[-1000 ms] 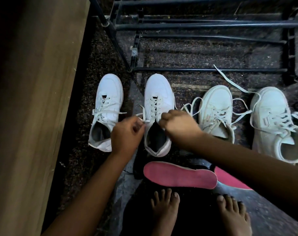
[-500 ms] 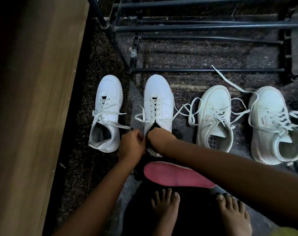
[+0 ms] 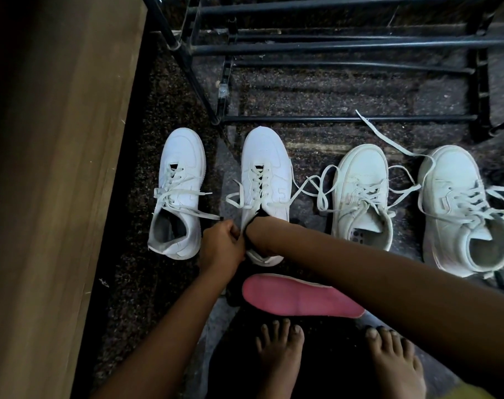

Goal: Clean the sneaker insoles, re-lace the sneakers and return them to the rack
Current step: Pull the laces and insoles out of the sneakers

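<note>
Four white sneakers stand in a row on the floor, toes toward the rack. My left hand (image 3: 220, 244) grips the left side of the collar of the second sneaker (image 3: 265, 165). My right hand (image 3: 259, 234) reaches down into that sneaker's opening, so its fingers are hidden. The leftmost sneaker (image 3: 181, 174) is laced, with loose ends. The third sneaker (image 3: 360, 182) and the fourth sneaker (image 3: 452, 197) have long loose laces trailing over the floor. A pink insole (image 3: 297, 298) lies flat on the floor just behind the second sneaker, partly under my right forearm.
A black metal shoe rack (image 3: 331, 47) stands just beyond the sneakers, with its lowest bar (image 3: 345, 118) close to their toes. A wooden panel (image 3: 58, 168) runs along the left. My bare feet (image 3: 279, 355) are near the bottom edge. The floor is dark speckled stone.
Both hands left the second sneaker's laces and moved back toward its heel. My right hand went down into the opening and my left hand took hold of the collar.
</note>
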`<state>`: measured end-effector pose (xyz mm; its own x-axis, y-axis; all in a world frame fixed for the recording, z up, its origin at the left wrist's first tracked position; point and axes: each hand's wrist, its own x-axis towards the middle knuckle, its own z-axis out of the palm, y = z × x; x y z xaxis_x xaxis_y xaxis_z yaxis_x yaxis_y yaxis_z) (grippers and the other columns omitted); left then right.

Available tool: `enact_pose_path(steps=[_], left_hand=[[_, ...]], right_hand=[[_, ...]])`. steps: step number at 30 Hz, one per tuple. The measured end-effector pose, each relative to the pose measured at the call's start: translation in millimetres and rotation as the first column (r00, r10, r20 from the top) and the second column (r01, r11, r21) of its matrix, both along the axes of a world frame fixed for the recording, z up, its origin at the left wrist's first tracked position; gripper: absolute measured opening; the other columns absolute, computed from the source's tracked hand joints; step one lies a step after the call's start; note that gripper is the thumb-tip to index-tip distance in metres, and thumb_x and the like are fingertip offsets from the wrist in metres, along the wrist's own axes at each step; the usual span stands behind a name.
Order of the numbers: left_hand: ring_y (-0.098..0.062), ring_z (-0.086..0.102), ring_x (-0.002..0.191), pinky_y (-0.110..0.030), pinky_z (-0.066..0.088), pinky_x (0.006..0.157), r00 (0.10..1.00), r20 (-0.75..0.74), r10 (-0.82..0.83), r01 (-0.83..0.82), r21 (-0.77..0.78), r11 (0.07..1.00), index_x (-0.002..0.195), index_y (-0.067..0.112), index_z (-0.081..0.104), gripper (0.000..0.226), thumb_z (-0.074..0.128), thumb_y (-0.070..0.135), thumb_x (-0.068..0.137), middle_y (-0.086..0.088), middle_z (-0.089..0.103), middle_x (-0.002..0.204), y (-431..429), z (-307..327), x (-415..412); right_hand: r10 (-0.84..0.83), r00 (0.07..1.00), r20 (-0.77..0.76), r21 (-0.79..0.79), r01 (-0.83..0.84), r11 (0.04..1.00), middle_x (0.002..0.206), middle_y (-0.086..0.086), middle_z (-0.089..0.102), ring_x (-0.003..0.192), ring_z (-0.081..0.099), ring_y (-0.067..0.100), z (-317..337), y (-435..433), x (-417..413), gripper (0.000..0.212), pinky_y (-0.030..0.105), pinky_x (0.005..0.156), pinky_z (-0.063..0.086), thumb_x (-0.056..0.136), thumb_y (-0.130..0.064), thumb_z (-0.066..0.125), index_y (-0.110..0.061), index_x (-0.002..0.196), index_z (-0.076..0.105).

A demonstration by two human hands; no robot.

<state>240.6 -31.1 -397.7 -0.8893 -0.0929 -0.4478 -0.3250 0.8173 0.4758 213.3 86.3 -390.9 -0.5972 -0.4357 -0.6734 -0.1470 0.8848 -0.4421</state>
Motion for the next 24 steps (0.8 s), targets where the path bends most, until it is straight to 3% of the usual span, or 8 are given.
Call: enact_pose_path(steps=[4,10,15,19,24], left_hand=[[-0.024,0.061,0.050,-0.041,0.053,0.050,0.999,0.025,0.023,-0.023,0.016,1.000,0.056,0.017,0.046,0.027,0.065,0.010,0.074,0.000,0.055,0.050,0,0,0],[-0.025,0.061,0.052,-0.038,0.052,0.051,0.999,0.031,0.017,-0.018,0.014,1.000,0.056,0.017,0.046,0.028,0.065,0.012,0.075,-0.004,0.058,0.053,3,2,-1],[-0.007,0.050,0.046,-0.020,0.032,0.044,1.000,0.012,-0.019,0.019,-0.056,0.998,0.060,0.020,0.047,0.027,0.062,0.012,0.082,0.006,0.052,0.055,4,6,-1],[-0.026,0.060,0.063,-0.030,0.040,0.054,0.999,-0.007,-0.037,0.037,-0.071,0.997,0.061,0.018,0.050,0.024,0.063,0.011,0.080,-0.005,0.061,0.063,4,5,0],[-0.028,0.059,0.064,-0.033,0.042,0.057,0.999,-0.025,-0.032,0.030,-0.079,0.996,0.062,0.014,0.054,0.019,0.064,0.012,0.079,-0.009,0.062,0.064,3,5,1]], right_hand=[[0.150,0.987,0.058,0.103,-0.156,0.982,0.131,0.017,0.054,0.125,0.047,0.032,-6,-6,0,0.034,0.042,0.103,0.041,0.097,-0.009,0.046,0.003,0.128,0.052],[0.234,0.972,-0.022,0.059,-0.232,0.971,0.118,0.015,0.060,0.112,0.056,0.030,-7,1,-1,0.037,0.037,0.092,0.048,0.092,-0.018,0.057,0.004,0.122,0.056],[0.152,0.979,-0.135,-0.082,-0.164,0.983,0.106,0.020,0.064,0.100,0.059,0.034,-6,10,4,0.034,0.034,0.082,0.045,0.094,-0.023,0.049,0.006,0.104,0.062],[0.069,0.982,-0.177,-0.151,-0.097,0.984,0.105,0.018,0.061,0.097,0.057,0.033,-6,19,8,0.021,0.029,0.067,0.034,0.085,-0.013,0.056,0.004,0.096,0.063],[-0.097,0.965,-0.244,-0.321,0.014,0.947,0.100,0.019,0.058,0.085,0.057,0.034,0,30,14,0.016,0.031,0.065,0.035,0.080,-0.011,0.058,0.003,0.086,0.061]])
